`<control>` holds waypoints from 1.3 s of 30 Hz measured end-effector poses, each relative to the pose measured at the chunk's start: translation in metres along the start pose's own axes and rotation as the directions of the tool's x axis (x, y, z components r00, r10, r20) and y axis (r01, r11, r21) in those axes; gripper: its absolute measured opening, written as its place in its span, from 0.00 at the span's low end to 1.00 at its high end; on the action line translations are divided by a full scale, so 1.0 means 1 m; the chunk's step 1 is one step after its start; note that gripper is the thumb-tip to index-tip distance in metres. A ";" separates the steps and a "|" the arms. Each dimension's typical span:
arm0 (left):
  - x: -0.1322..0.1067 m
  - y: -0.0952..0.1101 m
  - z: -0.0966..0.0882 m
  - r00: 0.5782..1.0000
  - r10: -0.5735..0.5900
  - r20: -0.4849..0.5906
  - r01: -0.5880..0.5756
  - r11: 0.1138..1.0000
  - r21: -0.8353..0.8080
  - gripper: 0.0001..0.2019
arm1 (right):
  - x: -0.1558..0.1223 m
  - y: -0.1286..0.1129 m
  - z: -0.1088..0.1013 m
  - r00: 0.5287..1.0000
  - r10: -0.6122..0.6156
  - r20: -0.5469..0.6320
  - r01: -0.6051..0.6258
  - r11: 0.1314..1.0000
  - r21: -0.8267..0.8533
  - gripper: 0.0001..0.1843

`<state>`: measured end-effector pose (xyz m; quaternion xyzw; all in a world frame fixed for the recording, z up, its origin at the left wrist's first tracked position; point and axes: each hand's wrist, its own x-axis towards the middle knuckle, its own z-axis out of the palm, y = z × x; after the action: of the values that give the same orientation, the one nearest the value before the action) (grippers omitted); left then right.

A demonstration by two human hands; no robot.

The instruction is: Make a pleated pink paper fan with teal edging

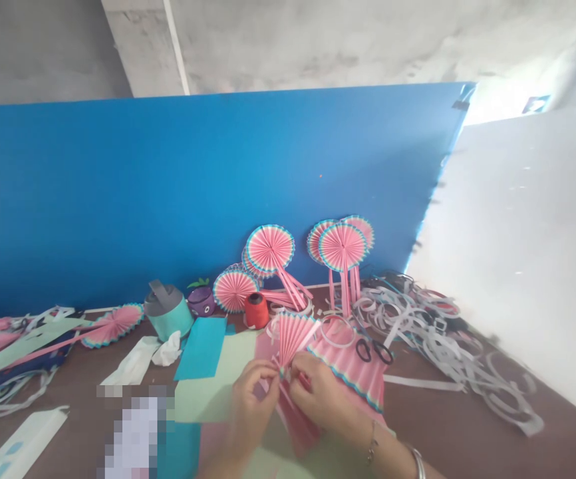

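Between my hands is a pleated pink paper fan (290,336), gathered at its middle and spreading out above and below. My left hand (257,394) pinches it from the left at the gathered waist. From the right, my right hand (312,386) is closed on the same spot, fingers bent in; anything small between the fingertips is hidden. Under and beside my right hand lies a pleated pink sheet (350,362) with a blue-edged border. Black-handled scissors (374,350) rest on that sheet. A red thread spool (256,311) stands just beyond the fan.
Finished round pink fans (270,248) lean against the blue partition (193,179), with more fans (342,246) to their right. Tangled white strips (418,326) pile up at right. A teal lidded cup (168,313), purple pot (201,301) and coloured paper sheets (201,349) are left of centre.
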<state>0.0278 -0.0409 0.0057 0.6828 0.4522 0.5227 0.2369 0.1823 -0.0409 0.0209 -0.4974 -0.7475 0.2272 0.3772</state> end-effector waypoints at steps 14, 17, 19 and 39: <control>0.031 -0.017 -0.024 0.809 -0.584 0.061 0.475 0.590 -0.653 0.15 | 0.026 0.076 -0.079 0.870 0.225 -0.438 -0.417 0.811 -0.411 0.08; 0.035 -0.020 -0.031 0.799 -0.601 0.034 0.415 0.509 -0.754 0.16 | 0.025 0.088 -0.089 0.745 0.413 -0.525 -0.612 0.737 -0.289 0.12; 0.037 -0.023 -0.034 0.788 -0.615 0.010 0.372 0.465 -0.804 0.17 | 0.023 0.094 -0.093 0.692 0.462 -0.555 -0.664 0.709 -0.238 0.13; 0.037 -0.036 -0.033 0.752 -0.646 -0.132 0.263 0.477 -0.839 0.13 | -0.004 0.004 0.007 0.990 0.112 0.091 -0.044 0.834 -0.550 0.39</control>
<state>-0.0140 0.0030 0.0069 0.2248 0.3892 0.7159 0.5342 0.1800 -0.0427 0.0120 -0.5998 -0.7814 0.0491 0.1648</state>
